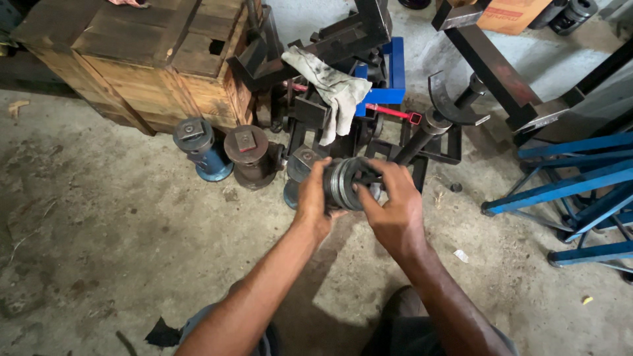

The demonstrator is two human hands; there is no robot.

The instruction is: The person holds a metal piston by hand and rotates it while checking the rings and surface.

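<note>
A stained, dusty concrete floor (119, 244) fills the lower part of the view, scattered with small scraps. A weathered wooden crate (145, 59) sits at the upper left. Blue-painted steel frames (573, 184) lie at the right edge. A dirty grey rag (333, 89) drapes over dark metal brackets at the top centre. The light is soft and even.

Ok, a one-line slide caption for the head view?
Both hands, left hand and right hand, grip a grooved metal cylinder above a workshop floor.
</note>
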